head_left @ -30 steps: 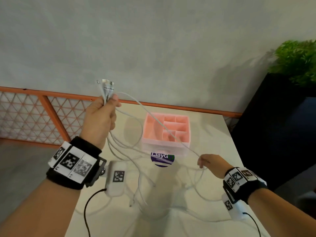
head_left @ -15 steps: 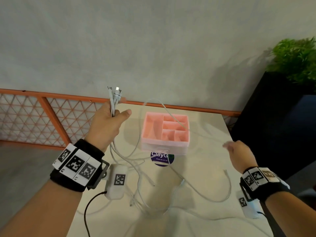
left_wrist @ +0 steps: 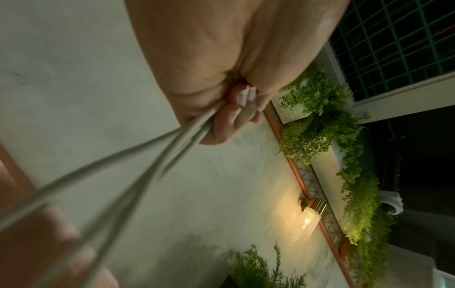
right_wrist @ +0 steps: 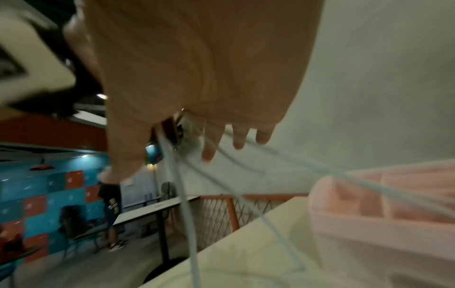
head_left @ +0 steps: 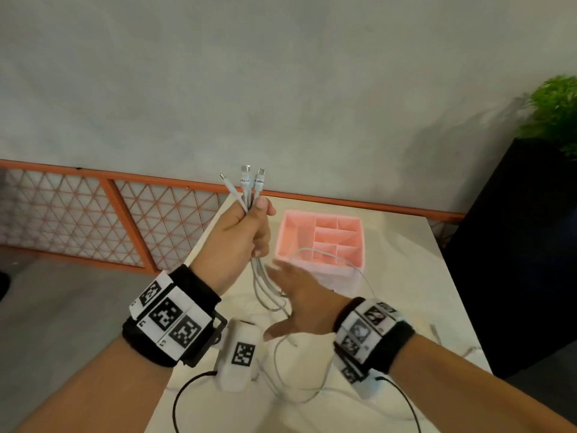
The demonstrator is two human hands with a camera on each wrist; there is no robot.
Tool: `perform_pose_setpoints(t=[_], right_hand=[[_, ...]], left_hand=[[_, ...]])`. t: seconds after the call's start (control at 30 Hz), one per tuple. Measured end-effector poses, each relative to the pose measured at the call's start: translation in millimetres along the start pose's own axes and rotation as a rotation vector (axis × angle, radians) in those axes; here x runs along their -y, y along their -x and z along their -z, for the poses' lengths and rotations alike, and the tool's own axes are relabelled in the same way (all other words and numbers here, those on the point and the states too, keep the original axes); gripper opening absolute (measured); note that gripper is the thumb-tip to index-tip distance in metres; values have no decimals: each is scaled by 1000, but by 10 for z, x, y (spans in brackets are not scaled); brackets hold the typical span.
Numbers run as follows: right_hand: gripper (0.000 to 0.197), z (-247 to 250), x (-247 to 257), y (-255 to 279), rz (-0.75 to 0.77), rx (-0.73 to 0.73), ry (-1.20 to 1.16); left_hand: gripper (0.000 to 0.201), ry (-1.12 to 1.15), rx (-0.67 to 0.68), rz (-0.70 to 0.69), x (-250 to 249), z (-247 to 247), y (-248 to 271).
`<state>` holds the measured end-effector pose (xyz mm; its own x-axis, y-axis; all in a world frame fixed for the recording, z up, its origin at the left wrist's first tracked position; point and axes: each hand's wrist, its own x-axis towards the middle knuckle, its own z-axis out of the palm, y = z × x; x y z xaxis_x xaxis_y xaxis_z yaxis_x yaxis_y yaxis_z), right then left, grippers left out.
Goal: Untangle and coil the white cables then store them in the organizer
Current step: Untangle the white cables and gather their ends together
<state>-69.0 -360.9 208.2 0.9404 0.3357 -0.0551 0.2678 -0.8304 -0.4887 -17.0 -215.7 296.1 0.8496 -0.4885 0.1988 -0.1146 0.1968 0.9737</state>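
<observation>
My left hand (head_left: 246,229) is raised above the table and grips a bundle of white cables (head_left: 265,285), with three connector ends (head_left: 249,179) sticking up out of the fist. The strands hang down from the fist (left_wrist: 177,136) to the table. My right hand (head_left: 299,295) is just below the left, fingers straight and spread, beside the hanging strands and holding none (right_wrist: 236,136). The pink organizer (head_left: 321,242) with several compartments stands behind the hands; one white strand lies across its front compartments.
The white table (head_left: 421,276) carries loose cable loops near its front edge (head_left: 296,392). An orange lattice railing (head_left: 109,214) runs behind and to the left. A black planter with a green plant (head_left: 555,114) stands at the right. A grey wall is behind.
My right hand let go of the strand it was pulling to the right and swung left, under the left hand. My left hand rose slightly with the bundle.
</observation>
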Motion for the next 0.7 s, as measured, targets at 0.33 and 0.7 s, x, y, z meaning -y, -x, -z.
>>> perform_pose_setpoints(t=[0.33, 0.7], right_hand=[[30, -308, -999, 401, -413, 7, -245], [31, 908, -657, 636, -278, -851, -421]], left_hand=[[29, 42, -286, -219, -476, 766, 60], [30, -23, -229, -192, -226, 371, -80]])
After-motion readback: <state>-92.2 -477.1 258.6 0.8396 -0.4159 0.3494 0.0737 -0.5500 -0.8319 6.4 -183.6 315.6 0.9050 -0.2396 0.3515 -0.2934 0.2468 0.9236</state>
